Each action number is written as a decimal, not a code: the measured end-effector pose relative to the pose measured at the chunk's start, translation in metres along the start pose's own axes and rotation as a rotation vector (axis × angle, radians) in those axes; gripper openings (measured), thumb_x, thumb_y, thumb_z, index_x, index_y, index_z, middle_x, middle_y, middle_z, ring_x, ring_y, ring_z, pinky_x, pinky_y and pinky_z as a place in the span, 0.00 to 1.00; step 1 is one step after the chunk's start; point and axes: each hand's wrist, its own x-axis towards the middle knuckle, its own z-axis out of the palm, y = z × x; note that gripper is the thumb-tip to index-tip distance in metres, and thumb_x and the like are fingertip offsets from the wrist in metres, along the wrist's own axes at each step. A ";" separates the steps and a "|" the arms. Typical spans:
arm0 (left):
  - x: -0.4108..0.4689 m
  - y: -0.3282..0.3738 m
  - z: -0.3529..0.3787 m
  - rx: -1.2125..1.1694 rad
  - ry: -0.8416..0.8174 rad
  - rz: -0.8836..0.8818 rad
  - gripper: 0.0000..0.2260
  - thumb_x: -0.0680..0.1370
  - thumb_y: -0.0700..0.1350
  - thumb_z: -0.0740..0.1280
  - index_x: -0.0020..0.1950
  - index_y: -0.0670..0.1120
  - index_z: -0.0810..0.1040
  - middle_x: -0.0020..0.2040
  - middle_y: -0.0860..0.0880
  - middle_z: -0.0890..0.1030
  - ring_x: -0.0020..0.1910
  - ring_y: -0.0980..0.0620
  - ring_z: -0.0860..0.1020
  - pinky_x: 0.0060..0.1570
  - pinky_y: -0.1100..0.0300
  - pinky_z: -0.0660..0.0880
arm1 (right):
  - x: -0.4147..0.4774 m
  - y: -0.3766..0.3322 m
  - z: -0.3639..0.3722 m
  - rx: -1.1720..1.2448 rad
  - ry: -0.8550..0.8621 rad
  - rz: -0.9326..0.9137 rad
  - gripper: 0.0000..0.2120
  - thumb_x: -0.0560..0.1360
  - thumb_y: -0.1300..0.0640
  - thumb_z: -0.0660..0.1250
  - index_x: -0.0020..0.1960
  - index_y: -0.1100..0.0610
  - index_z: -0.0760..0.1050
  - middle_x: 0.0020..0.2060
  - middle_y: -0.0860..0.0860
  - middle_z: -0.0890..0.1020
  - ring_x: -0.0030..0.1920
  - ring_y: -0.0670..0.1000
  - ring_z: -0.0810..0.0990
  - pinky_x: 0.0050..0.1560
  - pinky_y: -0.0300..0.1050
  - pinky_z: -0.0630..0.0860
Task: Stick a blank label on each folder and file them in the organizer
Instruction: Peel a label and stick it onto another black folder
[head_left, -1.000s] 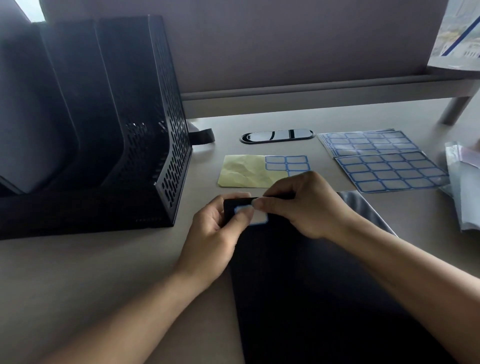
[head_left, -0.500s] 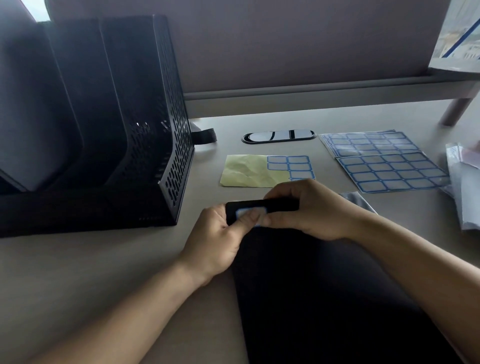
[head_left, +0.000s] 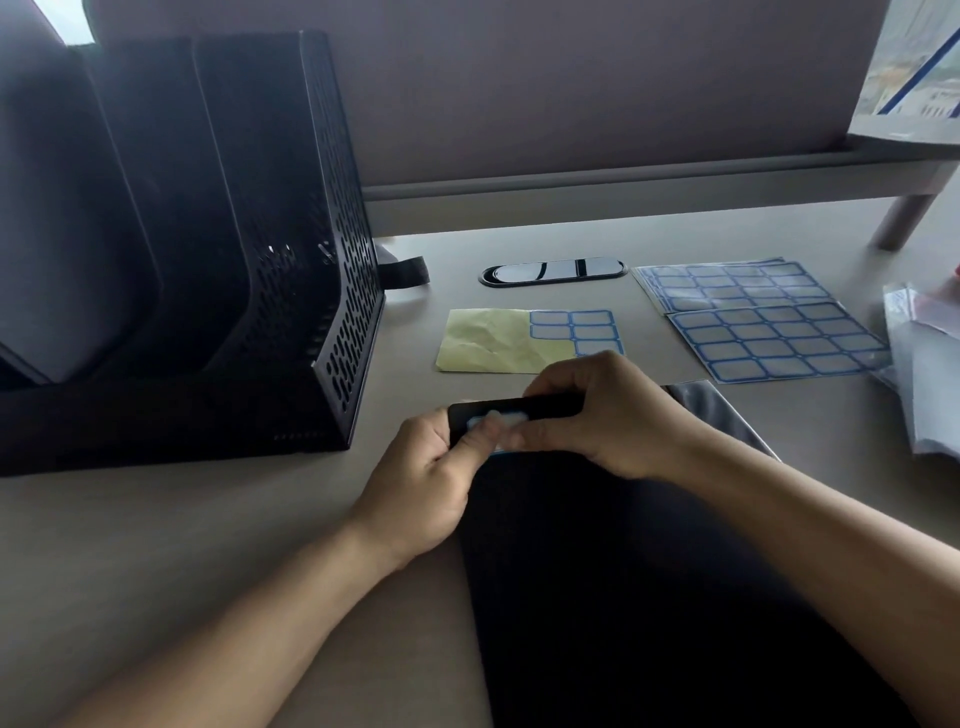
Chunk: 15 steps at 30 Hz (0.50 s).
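Label (head_left: 498, 423) on folder (head_left: 623, 597), seemingly under left hand (head_left: 421, 493), right hand (head_left: 608, 415).

On the bench (head_left: 156, 545), the organizer (head_left: 291, 260) stands at the left; the folder (head_left: 623, 597) lies front centre, a part-used label sheet (head_left: 498, 340) just behind it, full label sheets (head_left: 769, 338) further right

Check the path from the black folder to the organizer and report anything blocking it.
Nothing visible blocks it. The black folder lies on the desk, held at its far edge by the left hand and right hand; the organizer stands to its left with bare desk between.
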 end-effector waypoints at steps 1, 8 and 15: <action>0.000 0.000 0.001 0.019 0.008 0.012 0.14 0.81 0.47 0.60 0.56 0.44 0.83 0.51 0.48 0.86 0.55 0.51 0.83 0.59 0.53 0.77 | -0.001 0.000 -0.001 -0.007 -0.030 0.002 0.20 0.59 0.32 0.75 0.42 0.45 0.81 0.35 0.41 0.82 0.40 0.43 0.80 0.50 0.47 0.74; -0.001 0.000 0.000 -0.062 -0.004 -0.010 0.14 0.81 0.50 0.61 0.44 0.47 0.84 0.40 0.45 0.82 0.43 0.47 0.80 0.46 0.50 0.74 | -0.002 -0.006 0.003 -0.052 0.005 0.038 0.19 0.58 0.36 0.77 0.40 0.47 0.78 0.35 0.43 0.81 0.42 0.46 0.78 0.52 0.49 0.71; -0.002 0.001 -0.003 -0.073 -0.075 -0.026 0.14 0.83 0.45 0.59 0.48 0.50 0.85 0.44 0.51 0.85 0.47 0.54 0.83 0.47 0.63 0.75 | 0.000 -0.004 0.004 -0.028 0.017 0.044 0.17 0.58 0.37 0.77 0.37 0.46 0.78 0.32 0.42 0.80 0.40 0.47 0.78 0.51 0.49 0.71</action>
